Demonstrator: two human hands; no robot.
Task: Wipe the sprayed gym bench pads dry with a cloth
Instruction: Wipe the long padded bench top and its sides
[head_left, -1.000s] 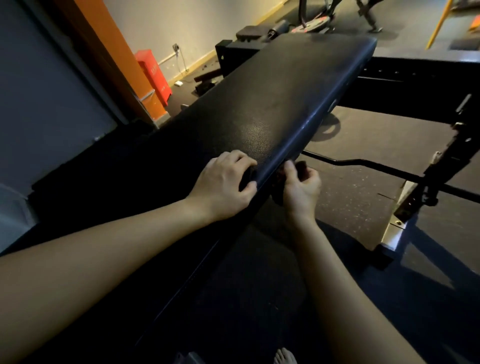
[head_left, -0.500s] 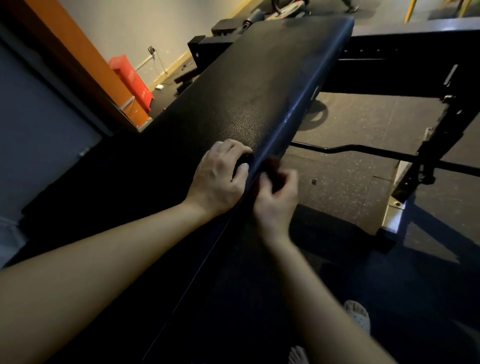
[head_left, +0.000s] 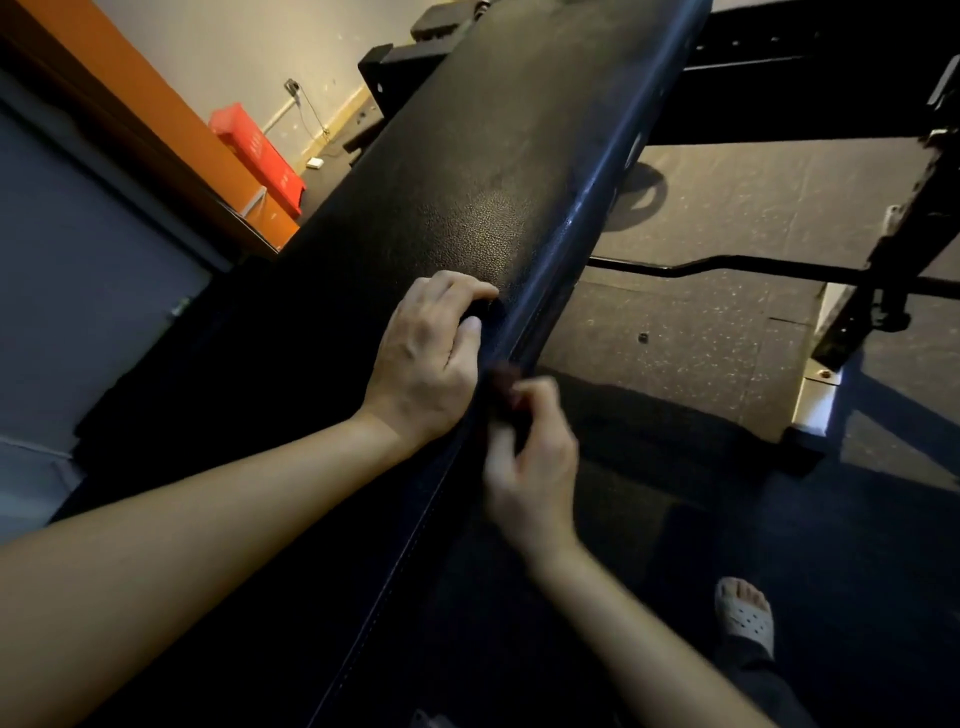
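Sliding down the pad's side wall toward the lower middle of the frame, the right hand (head_left: 530, 462) now sits lower than it did a second ago and is smeared with motion. The left hand (head_left: 431, 358) holds much the same spot on the top face near the centre of the frame. The view has also tipped, so the far end of the bench pad (head_left: 467, 182) runs out of the top edge.

The left hand rests knuckles-up on the pad just inside its right-hand seam. Its fingers and thumb are curled round a dark wad that I take to be the cloth (head_left: 482, 310). The right hand's fingers are curled against the pad's side. A dark reddish smear at their tips may be the cloth's other end, but the blur means I cannot tell whether it is gripping anything.

Judging by that downward slide, the stroke in hand looks like the side wall and seam rather than the top. Small glints still show on the side wall (head_left: 566, 234) higher in the frame, perhaps moisture, so that stretch likely wants another pass.
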